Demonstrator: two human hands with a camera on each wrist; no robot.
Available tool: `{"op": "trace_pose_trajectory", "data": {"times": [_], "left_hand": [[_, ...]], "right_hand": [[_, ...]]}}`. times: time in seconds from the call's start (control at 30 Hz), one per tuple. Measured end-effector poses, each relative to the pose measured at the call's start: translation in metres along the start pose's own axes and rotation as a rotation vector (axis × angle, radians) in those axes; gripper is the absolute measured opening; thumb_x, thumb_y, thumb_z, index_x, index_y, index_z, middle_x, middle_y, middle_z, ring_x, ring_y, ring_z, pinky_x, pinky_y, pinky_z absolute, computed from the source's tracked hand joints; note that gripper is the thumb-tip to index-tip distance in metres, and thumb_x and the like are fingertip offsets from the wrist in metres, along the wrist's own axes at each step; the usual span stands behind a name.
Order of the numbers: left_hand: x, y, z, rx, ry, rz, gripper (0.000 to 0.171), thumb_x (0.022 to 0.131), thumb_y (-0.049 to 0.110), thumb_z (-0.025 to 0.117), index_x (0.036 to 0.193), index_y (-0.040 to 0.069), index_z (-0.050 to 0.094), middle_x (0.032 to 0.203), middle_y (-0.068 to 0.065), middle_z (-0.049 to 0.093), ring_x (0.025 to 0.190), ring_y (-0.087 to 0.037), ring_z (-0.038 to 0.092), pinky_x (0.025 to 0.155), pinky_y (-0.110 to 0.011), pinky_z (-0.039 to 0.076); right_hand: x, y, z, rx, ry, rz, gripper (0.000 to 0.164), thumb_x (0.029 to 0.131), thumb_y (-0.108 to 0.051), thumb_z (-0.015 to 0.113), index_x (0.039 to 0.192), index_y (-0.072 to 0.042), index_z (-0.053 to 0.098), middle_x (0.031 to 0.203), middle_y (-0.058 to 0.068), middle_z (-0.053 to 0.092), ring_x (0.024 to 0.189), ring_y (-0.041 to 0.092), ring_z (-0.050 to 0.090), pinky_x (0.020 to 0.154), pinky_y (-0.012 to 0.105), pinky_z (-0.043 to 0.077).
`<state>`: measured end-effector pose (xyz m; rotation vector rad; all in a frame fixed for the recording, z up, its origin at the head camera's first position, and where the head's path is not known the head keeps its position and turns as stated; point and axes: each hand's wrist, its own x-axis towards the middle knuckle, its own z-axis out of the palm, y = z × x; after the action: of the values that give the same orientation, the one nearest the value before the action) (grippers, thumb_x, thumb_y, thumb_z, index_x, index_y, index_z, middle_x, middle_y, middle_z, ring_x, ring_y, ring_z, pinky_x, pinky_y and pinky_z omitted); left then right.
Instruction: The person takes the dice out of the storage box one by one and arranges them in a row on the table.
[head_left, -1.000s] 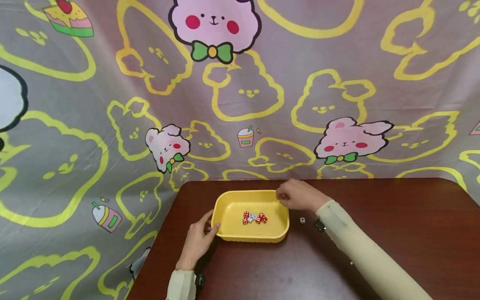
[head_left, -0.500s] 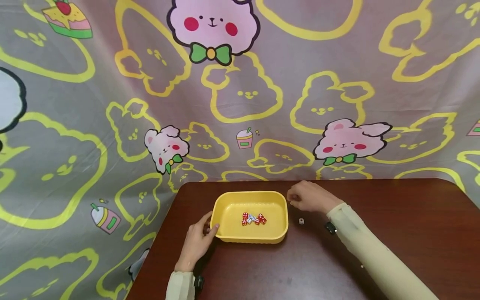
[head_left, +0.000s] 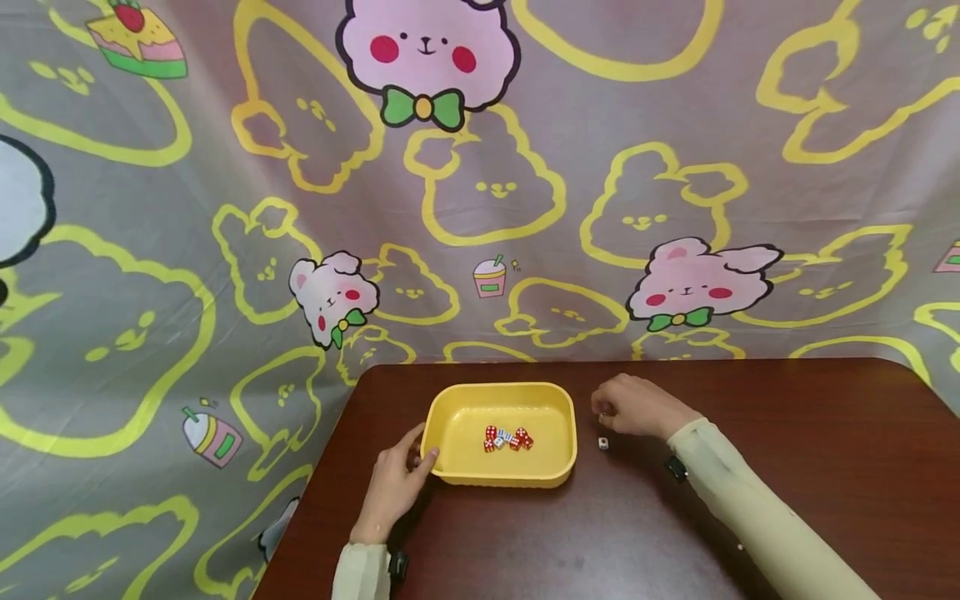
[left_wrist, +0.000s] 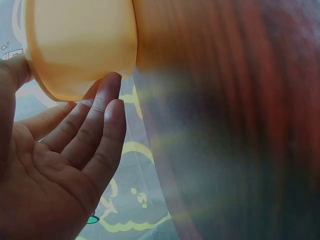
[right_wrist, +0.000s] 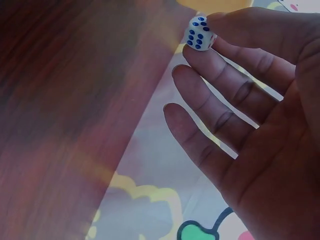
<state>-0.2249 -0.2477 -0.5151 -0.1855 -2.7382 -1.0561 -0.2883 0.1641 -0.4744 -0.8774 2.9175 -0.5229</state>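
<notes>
Head view, lower centre: the left hand grips the left wall of a yellow tray, where red and white dice lie clustered. Right of it, the right hand pinches a blue-pipped die, at top centre of the right wrist view, between thumb and fingertips. Just below that hand, a loose die rests on the dark worktop.

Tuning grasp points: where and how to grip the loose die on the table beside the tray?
Probably pinch two opposite side faces, coming from straight above: the loose die is a small cube lying flat on the table, apart from the yellow tray. The right hand appears to pinch another white die, so free it first.
</notes>
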Motion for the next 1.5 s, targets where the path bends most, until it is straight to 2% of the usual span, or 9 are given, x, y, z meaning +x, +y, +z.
{"op": "trace_pose_trajectory", "data": {"times": [0.23,0.43,0.67,0.97,1.23,1.5], "left_hand": [[0.001,-0.001,0.000,-0.004,-0.004,0.006,0.049,0.091,0.030,0.067,0.137,0.016,0.056,0.089,0.005,0.070,0.069,-0.006,0.059,0.063,-0.020,0.046],[0.001,0.000,0.000,-0.011,-0.010,-0.003,0.049,0.092,0.032,0.067,0.137,0.016,0.055,0.088,0.004,0.070,0.068,-0.007,0.058,0.062,-0.020,0.045],[0.000,0.002,0.000,-0.014,-0.018,-0.016,0.049,0.092,0.030,0.067,0.137,0.015,0.055,0.088,0.005,0.070,0.068,-0.008,0.058,0.062,-0.020,0.045],[0.000,0.004,-0.001,-0.009,-0.011,-0.013,0.049,0.091,0.030,0.068,0.136,0.014,0.056,0.088,0.003,0.069,0.067,-0.008,0.056,0.061,-0.020,0.044],[0.001,0.004,-0.001,0.000,0.002,-0.006,0.049,0.091,0.030,0.068,0.136,0.013,0.056,0.087,0.004,0.068,0.068,-0.007,0.057,0.063,-0.020,0.045],[0.000,0.002,-0.001,-0.006,-0.013,-0.009,0.049,0.092,0.031,0.067,0.137,0.014,0.055,0.090,0.002,0.070,0.068,-0.007,0.057,0.062,-0.019,0.045]], "right_hand": [[-0.009,0.007,0.002,0.015,-0.015,0.042,0.011,0.079,-0.012,0.070,0.074,-0.021,0.067,0.065,-0.011,0.055,0.061,0.008,0.047,0.055,0.026,0.039],[-0.017,0.012,0.005,0.020,-0.021,0.053,0.008,0.078,-0.011,0.071,0.075,-0.018,0.070,0.067,-0.011,0.058,0.061,0.008,0.049,0.056,0.026,0.041],[-0.024,0.017,0.010,0.026,-0.034,0.059,0.007,0.078,-0.011,0.071,0.076,-0.018,0.071,0.069,-0.012,0.060,0.063,0.007,0.051,0.057,0.026,0.043],[-0.028,0.016,0.012,0.062,-0.065,0.106,0.010,0.076,-0.009,0.069,0.075,-0.019,0.070,0.069,-0.011,0.060,0.063,0.009,0.052,0.057,0.028,0.044],[-0.028,0.016,0.017,0.047,-0.055,0.090,0.012,0.075,-0.009,0.070,0.074,-0.021,0.069,0.067,-0.012,0.057,0.061,0.007,0.050,0.055,0.026,0.042],[-0.028,0.015,0.021,0.035,-0.052,0.071,0.010,0.074,-0.011,0.070,0.074,-0.021,0.069,0.067,-0.013,0.058,0.061,0.006,0.050,0.056,0.026,0.042]]}}
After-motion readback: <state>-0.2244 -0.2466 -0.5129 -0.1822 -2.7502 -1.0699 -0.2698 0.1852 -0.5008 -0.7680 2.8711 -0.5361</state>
